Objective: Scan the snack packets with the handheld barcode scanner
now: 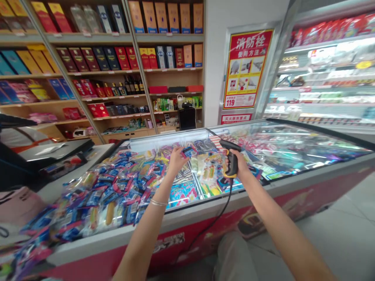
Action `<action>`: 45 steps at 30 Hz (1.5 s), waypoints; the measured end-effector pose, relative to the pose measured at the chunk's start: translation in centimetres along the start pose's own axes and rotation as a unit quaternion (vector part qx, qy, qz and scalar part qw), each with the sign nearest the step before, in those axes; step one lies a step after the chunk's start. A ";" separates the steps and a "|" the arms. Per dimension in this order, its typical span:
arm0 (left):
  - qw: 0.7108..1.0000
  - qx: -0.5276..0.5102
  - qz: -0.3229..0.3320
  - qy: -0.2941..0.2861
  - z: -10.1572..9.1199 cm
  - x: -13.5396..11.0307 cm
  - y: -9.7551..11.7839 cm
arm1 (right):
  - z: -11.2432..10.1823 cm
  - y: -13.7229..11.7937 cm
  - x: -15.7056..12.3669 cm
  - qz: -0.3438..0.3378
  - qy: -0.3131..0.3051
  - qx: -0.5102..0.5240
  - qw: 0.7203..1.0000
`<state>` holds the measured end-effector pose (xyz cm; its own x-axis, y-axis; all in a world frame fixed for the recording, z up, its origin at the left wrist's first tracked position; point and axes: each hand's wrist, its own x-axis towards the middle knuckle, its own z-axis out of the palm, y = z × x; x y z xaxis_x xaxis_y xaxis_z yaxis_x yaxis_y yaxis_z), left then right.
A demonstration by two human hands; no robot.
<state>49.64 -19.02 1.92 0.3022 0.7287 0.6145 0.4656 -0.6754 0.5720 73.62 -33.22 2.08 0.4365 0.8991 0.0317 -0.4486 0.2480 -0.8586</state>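
My right hand is wrapped round the grip of a black and yellow barcode scanner, whose cable hangs down over the freezer's front. To the left, my left hand pinches a small blue and pink wrapped packet above the freezer. Many similar blue and pink packets lie heaped on the left part of the chest freezer. Below my hands, clear-wrapped yellow corn-shaped packs and light-blue packets rest in wire-divided sections. A bracelet circles my left wrist.
A sliding glass lid covers the freezer's right side. The checkout counter with dark equipment adjoins on the left. Wooden shelves of boxed goods stand behind, beside a red fire-hydrant poster. A lit open fridge is at right.
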 end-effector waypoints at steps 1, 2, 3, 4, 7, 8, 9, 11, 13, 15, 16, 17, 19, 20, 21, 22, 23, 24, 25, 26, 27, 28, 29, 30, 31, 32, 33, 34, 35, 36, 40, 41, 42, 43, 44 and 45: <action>1.000 -0.010 0.007 -0.015 1.5 0.1 0.7 | -1.4 -0.2 0.0 0.000 0.016 0.009 1.000; 0.999 -0.021 0.014 -0.032 2.9 0.2 1.3 | -2.7 -0.3 0.1 0.001 0.033 0.020 0.999; 0.998 -0.033 0.021 -0.051 4.3 0.3 1.8 | -3.9 -0.2 0.1 0.000 0.050 0.033 0.998; 0.996 -0.044 0.027 -0.068 5.6 0.4 2.1 | -5.1 -0.1 0.1 -0.004 0.061 0.044 0.997; 0.991 -0.079 0.029 -0.108 9.3 0.4 2.7 | -7.7 0.4 0.0 -0.009 0.067 0.075 0.995; 0.989 -0.086 0.033 -0.119 10.3 0.2 2.8 | -8.4 0.6 0.0 -0.012 0.065 0.083 0.994; 0.987 -0.087 0.041 -0.129 11.2 0.0 2.8 | -8.9 0.8 0.0 -0.015 0.065 0.089 0.994; 0.985 -0.065 0.064 -0.147 12.4 -0.7 2.7 | -9.6 1.2 0.0 -0.021 0.067 0.099 0.993; 0.984 -0.029 0.081 -0.159 13.0 -1.4 2.6 | -10.0 1.4 0.1 -0.028 0.065 0.113 0.991; 0.981 -0.008 0.083 -0.175 13.0 -2.0 2.7 | -10.2 1.6 0.2 -0.030 0.059 0.124 0.990; 0.979 -0.006 0.084 -0.184 12.8 -2.2 2.7 | -10.2 1.6 0.2 -0.029 0.057 0.125 0.990; 0.978 -0.008 0.084 -0.191 12.6 -2.4 2.8 | -10.2 1.6 0.2 -0.029 0.058 0.125 0.990; 0.976 -0.011 0.083 -0.200 12.3 -2.5 3.0 | -10.2 1.6 0.0 -0.028 0.069 0.115 0.991; 0.976 -0.012 0.082 -0.203 12.2 -2.5 3.1 | -10.1 1.5 -0.1 -0.028 0.076 0.104 0.991; 0.975 -0.013 0.081 -0.206 12.2 -2.5 3.2 | -10.0 1.5 -0.2 -0.028 0.082 0.092 0.992; 0.975 -0.012 0.079 -0.207 12.2 -2.6 3.3 | -9.9 1.4 -0.3 -0.029 0.085 0.079 0.993; 0.975 -0.012 0.079 -0.206 12.2 -2.6 3.3 | -9.8 1.4 -0.4 -0.030 0.086 0.066 0.994; 0.976 -0.012 0.079 -0.204 12.3 -2.6 3.3 | -9.8 1.3 -0.5 -0.029 0.086 0.056 0.994; 0.976 -0.012 0.079 -0.201 12.4 -2.7 3.2 | -9.7 1.3 -0.5 -0.028 0.087 0.051 0.995; 0.977 -0.013 0.079 -0.198 12.5 -2.7 3.2 | -9.7 1.3 -0.5 -0.026 0.089 0.050 0.994; 0.977 -0.013 0.078 -0.197 12.6 -2.7 3.1 | -9.7 1.3 -0.5 -0.025 0.090 0.053 0.994; 0.977 -0.014 0.076 -0.198 12.7 -2.7 3.0 | -9.7 1.3 -0.5 -0.026 0.090 0.059 0.994; 0.977 -0.014 0.072 -0.200 12.7 -2.7 3.0 | -9.7 1.4 -0.4 -0.028 0.089 0.067 0.993; 0.977 -0.015 0.069 -0.202 12.8 -2.8 2.9 | -9.8 1.5 -0.3 -0.031 0.087 0.076 0.993; 0.977 -0.015 0.065 -0.204 12.8 -2.8 2.9 | -9.8 1.5 -0.3 -0.033 0.084 0.083 0.992; 0.977 -0.015 0.061 -0.206 12.7 -2.8 2.9 | -9.8 1.6 -0.2 -0.034 0.082 0.088 0.992; 0.977 -0.014 0.057 -0.207 12.7 -2.9 3.0 | -9.8 1.6 -0.2 -0.033 0.082 0.091 0.992; 0.977 -0.015 0.055 -0.207 12.7 -2.9 3.0 | -9.8 1.6 -0.2 -0.031 0.084 0.092 0.992; 0.977 -0.015 0.055 -0.207 12.7 -2.9 3.1 | -9.8 1.6 -0.2 -0.028 0.087 0.091 0.992; 0.977 -0.015 0.056 -0.206 12.6 -2.9 3.3 | -9.7 1.5 -0.2 -0.025 0.090 0.087 0.992; 0.982 -0.014 0.062 -0.177 11.6 -2.4 3.8 | -9.4 0.9 -0.5 -0.022 0.084 0.067 0.994; 0.985 -0.016 0.064 -0.162 10.9 -2.0 3.9 | -9.2 0.7 -0.7 -0.022 0.078 0.067 0.994; 0.987 -0.018 0.068 -0.145 10.1 -1.6 3.9 | -8.9 0.6 -0.8 -0.022 0.074 0.069 0.995; 0.989 -0.019 0.073 -0.127 9.0 -1.2 3.7 | -8.4 0.4 -1.0 -0.022 0.071 0.074 0.995; 0.991 -0.017 0.078 -0.109 7.6 -0.7 3.5 | -7.8 0.3 -1.1 -0.021 0.067 0.079 0.994; 0.992 -0.012 0.082 -0.092 6.1 -0.3 3.1 | -7.1 0.2 -1.2 -0.022 0.063 0.084 0.994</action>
<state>56.07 -20.66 0.25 0.5195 0.6162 0.5920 0.3791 -0.7871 0.4866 78.51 -36.80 -1.75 0.5479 0.8365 -0.0065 -0.5470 0.3524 -0.7593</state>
